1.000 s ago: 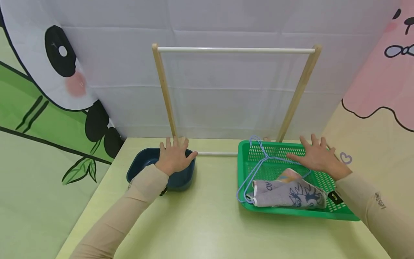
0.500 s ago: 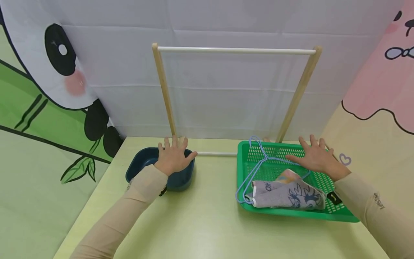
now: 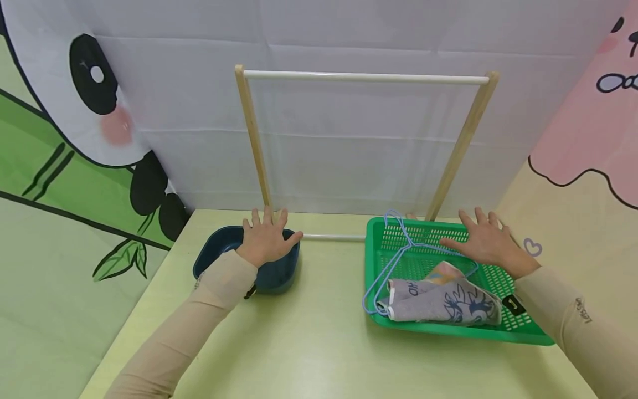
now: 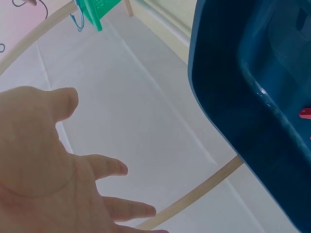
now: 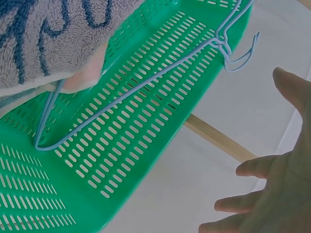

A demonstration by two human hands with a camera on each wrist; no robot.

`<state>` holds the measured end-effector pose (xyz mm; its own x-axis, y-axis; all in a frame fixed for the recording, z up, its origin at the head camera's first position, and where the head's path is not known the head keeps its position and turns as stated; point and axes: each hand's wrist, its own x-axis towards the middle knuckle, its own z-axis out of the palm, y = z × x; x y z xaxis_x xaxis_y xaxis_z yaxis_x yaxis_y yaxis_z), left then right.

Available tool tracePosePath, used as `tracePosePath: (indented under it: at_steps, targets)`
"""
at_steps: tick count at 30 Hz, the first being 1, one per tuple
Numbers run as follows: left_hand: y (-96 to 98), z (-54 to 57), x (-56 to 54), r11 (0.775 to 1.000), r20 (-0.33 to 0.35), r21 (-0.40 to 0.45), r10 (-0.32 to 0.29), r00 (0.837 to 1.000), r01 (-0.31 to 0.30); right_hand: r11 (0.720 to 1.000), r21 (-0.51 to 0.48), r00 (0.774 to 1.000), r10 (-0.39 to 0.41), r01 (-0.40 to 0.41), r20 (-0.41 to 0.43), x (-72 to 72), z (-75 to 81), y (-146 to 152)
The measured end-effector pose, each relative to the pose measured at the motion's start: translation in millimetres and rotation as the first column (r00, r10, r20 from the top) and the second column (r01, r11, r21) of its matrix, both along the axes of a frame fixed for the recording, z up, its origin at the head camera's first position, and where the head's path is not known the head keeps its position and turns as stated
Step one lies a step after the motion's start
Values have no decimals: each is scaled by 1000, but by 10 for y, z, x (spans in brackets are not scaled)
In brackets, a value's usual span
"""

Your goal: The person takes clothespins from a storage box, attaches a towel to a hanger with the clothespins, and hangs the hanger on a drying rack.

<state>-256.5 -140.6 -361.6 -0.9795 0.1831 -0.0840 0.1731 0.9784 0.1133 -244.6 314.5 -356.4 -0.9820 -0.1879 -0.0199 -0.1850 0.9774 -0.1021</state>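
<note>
My left hand [image 3: 266,242] is held over the dark blue basin [image 3: 279,280], fingers spread and nothing in it. In the left wrist view the basin [image 4: 218,87] shows its inner wall and a bit of something red [image 4: 305,113] inside. Over the back right part of the green basket [image 3: 518,332], my right hand [image 3: 488,244] is spread out and also holds nothing. A grey patterned towel [image 3: 448,302] lies folded in the basket. Beside it, a light blue wire hanger [image 3: 410,244] leans with its hook above the basket's back rim.
Behind both containers stands a rack with wooden legs [image 3: 254,138], a white top rail [image 3: 364,76] and a white lower bar [image 3: 334,238]. The pale yellow table [image 3: 319,321] meets a white cloth backdrop [image 3: 349,166]. Printed cartoon sheets hang at both sides.
Both hands stay spread in nearly the same places, with only a very slight shift. The basin, basket, towel and hanger keep their places.
</note>
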Motion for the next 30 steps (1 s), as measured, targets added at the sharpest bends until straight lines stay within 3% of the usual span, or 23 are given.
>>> tracePosePath:
  at_steps: [6,14,22,30]
  targets:
    - [-19,2,-10,1000,0,18,0,1000,0,999,-31,999,45,-45,-11,10,-10,-45]
    - [-32,23,-47,999,-79,30,-19,997,21,997,-52,998,63,-63,0,4,28,-108]
    - [-50,56,-79,999,-42,15,-45,998,46,991,-54,993,120,-120,2,-6,32,-127]
    - [-145,35,-140,995,12,94,-22,1000,21,984,-86,987,156,-153,37,-31,20,-173]
